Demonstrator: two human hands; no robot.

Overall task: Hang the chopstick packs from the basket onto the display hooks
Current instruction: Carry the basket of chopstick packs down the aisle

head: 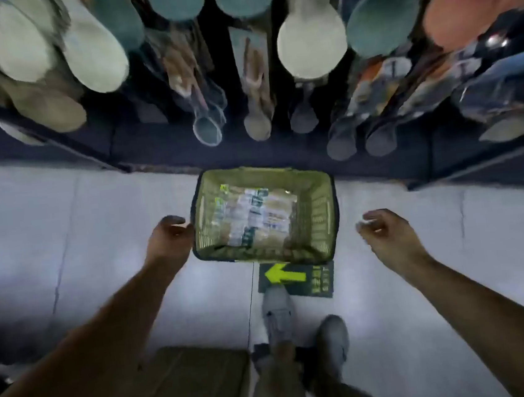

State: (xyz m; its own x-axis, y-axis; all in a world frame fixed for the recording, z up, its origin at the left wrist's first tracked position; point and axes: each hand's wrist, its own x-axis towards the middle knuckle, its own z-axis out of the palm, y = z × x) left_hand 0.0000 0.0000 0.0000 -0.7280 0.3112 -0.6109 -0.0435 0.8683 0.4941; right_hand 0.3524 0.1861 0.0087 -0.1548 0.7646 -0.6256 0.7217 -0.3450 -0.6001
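Note:
A green plastic basket [324, 221] stands on the pale tiled floor against the foot of the display. Several chopstick packs [256, 218] with white and green labels lie flat inside it. My left hand [167, 237] hangs just beside the basket's left rim, fingers loosely curled, holding nothing. My right hand [383, 230] hovers to the right of the basket, apart from it, fingers loosely curled and empty. The view is blurred by motion.
Above the basket a dark display rack [158, 147] carries hanging goods: pale, teal and pink rounded items and long utensil packs [254, 79]. A green arrow floor sticker [295, 279] lies below the basket. My grey shoes [277, 313] and a cardboard box [190, 387] are near.

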